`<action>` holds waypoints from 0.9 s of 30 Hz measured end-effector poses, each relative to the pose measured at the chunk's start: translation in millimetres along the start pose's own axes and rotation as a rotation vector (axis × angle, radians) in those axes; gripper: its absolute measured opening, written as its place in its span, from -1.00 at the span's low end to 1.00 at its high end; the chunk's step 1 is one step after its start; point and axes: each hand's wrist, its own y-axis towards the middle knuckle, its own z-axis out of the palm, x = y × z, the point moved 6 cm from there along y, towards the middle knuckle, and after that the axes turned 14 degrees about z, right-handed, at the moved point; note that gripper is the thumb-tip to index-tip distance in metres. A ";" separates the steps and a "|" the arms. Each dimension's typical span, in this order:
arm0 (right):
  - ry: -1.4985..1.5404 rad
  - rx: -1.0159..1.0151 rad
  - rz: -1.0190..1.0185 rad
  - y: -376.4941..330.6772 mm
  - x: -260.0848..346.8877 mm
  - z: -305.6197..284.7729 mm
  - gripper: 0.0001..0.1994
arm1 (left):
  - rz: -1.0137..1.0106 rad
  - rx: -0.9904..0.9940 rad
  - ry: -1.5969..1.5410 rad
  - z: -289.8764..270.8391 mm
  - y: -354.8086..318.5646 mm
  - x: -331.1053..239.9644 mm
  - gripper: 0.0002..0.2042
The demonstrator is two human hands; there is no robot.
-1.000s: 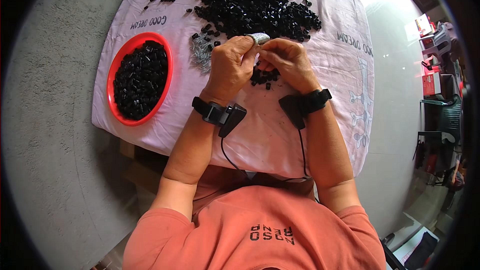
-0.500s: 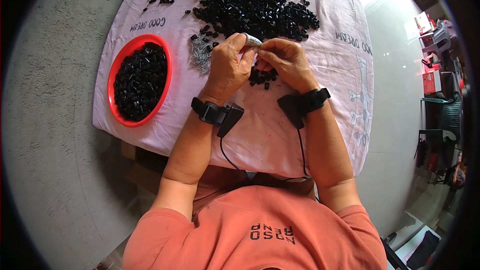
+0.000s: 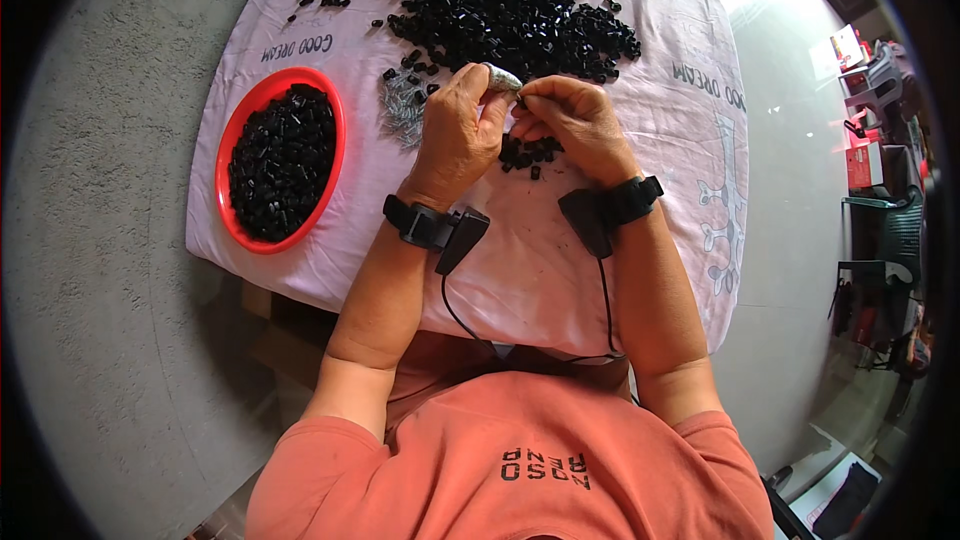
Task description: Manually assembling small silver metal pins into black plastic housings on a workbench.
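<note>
The left hand (image 3: 455,140) and the right hand (image 3: 590,130) meet over the middle of the bench, tips almost touching. The right fingers (image 3: 552,90) are pinched together, with a small black piece (image 3: 520,101) at their tips, in the narrow space between the two hands. The left fingers are bent and drawn close to the thumb; one wears a silvery wrap (image 3: 503,79), its end pointing at the right fingertips. Whether the left fingers also grip the piece, or something thinner, I cannot tell, as it is too small and partly hidden.

Just below the fingertips, a small cluster (image 3: 530,153) of black pieces lies on the pink cloth (image 3: 650,290) that covers the bench. Beside the left hand, on its left, is a heap of thin silvery pins (image 3: 402,115), with a few loose black pieces along its upper edge. Beyond the hands spreads a large pile (image 3: 490,0) of black pieces, with a few strays to its left. Well apart on the left, a red bowl (image 3: 221,165) is filled with black parts (image 3: 283,162). Each wrist bears a black strap, the left strap (image 3: 422,224) and the right strap (image 3: 628,203), both with a cable.
</note>
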 end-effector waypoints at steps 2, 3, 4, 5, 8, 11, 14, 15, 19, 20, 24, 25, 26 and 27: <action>0.014 0.009 0.005 -0.6 0.2 -0.2 -0.84 | 0.000 -0.007 0.012 -0.5 0.1 -0.6 -0.94; 0.011 0.009 0.000 -1.1 1.1 0.2 -0.84 | 0.000 -0.011 0.019 -0.9 0.1 -0.8 -0.94; 0.008 0.009 -0.005 -1.7 2.4 0.7 -0.84 | 0.006 -0.008 0.022 -1.0 0.4 -1.3 -0.94; 0.006 0.008 -0.010 -2.0 3.1 1.0 -0.84 | 0.012 -0.004 0.026 -1.1 0.7 -1.7 -0.94; -0.033 0.015 -0.002 -1.9 1.5 -1.2 -0.83 | 0.032 -0.002 0.014 1.0 1.4 -3.2 -0.95; -0.049 0.009 0.001 -1.8 2.6 0.2 -0.83 | 0.035 0.022 0.041 0.7 -0.6 -1.5 -0.94; -0.046 0.005 -0.006 -2.0 2.1 -0.5 -0.84 | 0.041 0.031 0.052 -0.1 0.8 -3.2 -0.93; -0.049 0.001 -0.006 -2.0 2.1 -0.9 -0.84 | 0.043 0.028 0.050 -0.3 1.5 -4.3 -0.93; -0.053 -0.007 -0.008 -1.4 1.1 -1.9 -0.84 | 0.030 0.027 0.021 -0.2 1.7 -3.6 -0.93; -0.052 -0.008 -0.009 -1.2 0.6 -2.3 -0.84 | 0.029 0.027 0.017 -0.2 1.5 -2.8 -0.93; -0.073 -0.028 -0.013 -2.0 1.2 -5.0 -0.83 | 0.040 0.034 0.021 0.1 1.7 -4.8 -0.91; -0.064 -0.037 -0.011 -2.5 2.5 -5.3 -0.83 | 0.014 0.011 0.024 -0.2 0.9 -1.7 -0.89; -0.055 -0.047 -0.010 -3.1 4.0 -5.9 -0.84 | -0.012 -0.012 0.027 0.5 -0.6 3.6 -0.87; -0.041 -0.084 -0.014 -3.5 6.3 -7.7 -0.84 | -0.038 -0.033 0.032 0.6 -2.1 8.9 -0.85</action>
